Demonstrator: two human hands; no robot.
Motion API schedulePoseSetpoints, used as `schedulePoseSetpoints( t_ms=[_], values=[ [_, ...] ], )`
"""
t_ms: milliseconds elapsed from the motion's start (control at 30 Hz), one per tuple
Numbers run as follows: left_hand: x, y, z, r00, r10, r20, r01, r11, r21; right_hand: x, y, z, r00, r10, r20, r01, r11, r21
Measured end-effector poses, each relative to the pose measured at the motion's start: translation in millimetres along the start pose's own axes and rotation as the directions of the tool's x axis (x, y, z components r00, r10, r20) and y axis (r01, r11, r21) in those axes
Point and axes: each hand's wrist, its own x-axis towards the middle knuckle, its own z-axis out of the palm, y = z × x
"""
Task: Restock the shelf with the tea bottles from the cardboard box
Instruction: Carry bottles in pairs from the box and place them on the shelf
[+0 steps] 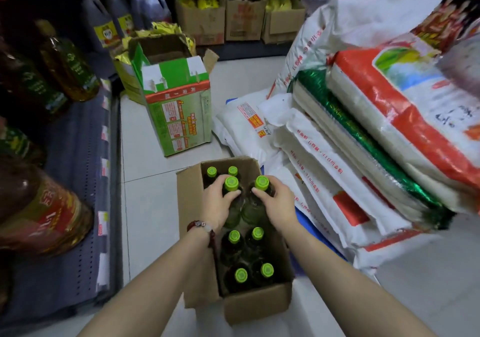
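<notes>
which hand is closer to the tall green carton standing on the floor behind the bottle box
Left. The left hand, gripping a tea bottle in the cardboard box, sits almost directly below the green carton. The right hand, on the neighbouring bottle, is further toward the rice sacks.

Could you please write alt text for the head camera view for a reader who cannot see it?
Both hands reach into an open cardboard box on the floor, the left hand and right hand each gripping a green-capped tea bottle; six more stand inside.

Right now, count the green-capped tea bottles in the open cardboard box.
8: two at the far end, one in the left hand, one in the right hand, four nearest. None seems hidden.
</notes>
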Motion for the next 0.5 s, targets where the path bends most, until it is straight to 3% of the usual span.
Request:
schedulePoseSetpoints(
  t_ms=[500],
  values=[
    [-85.8, 321.4, -221.5, 0.998, 0.038, -0.048, -0.040, 0.999, -0.031, -75.9, -344.2, -152.9, 0.986, -0.149, 0.074, 0.155, 0.985, -0.079]
  ],
)
